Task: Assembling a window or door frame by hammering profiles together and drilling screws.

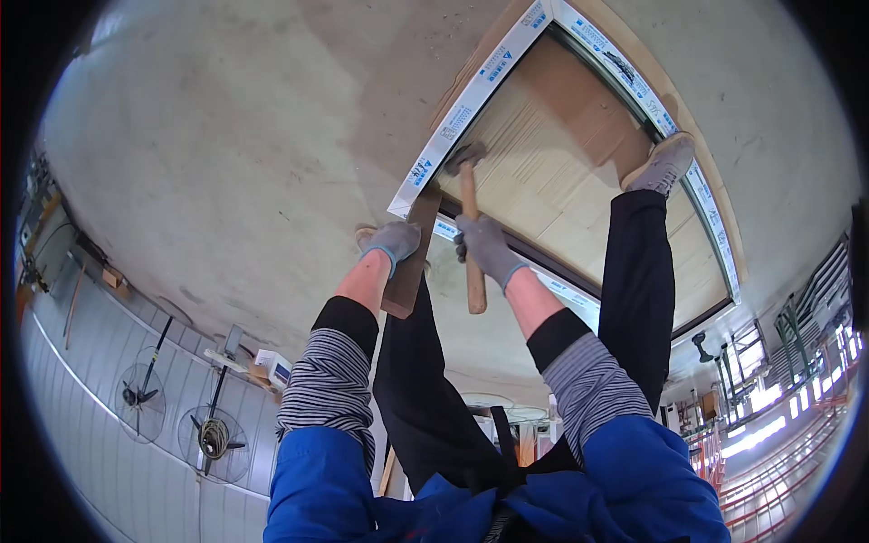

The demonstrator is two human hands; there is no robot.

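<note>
A large window frame (489,77), white with blue-printed film strips, lies on the floor. My left hand (396,239), in a grey glove, grips a long brown block, apparently wood (405,282), whose far end meets the frame's near left corner. In my gloved right hand (490,246) is a hammer (468,195), its fingers wrapped round the wooden handle. The dark hammer head hangs over the area inside the frame, close to its left side. Whether the head touches anything there cannot be made out.
Cardboard (543,118) shows inside the frame and along its outer edge. One of my shoes (661,163) rests on the frame's right side. Two fans (213,439) stand by the pale wall at the left. Racks with metal bars (797,335) are at the right.
</note>
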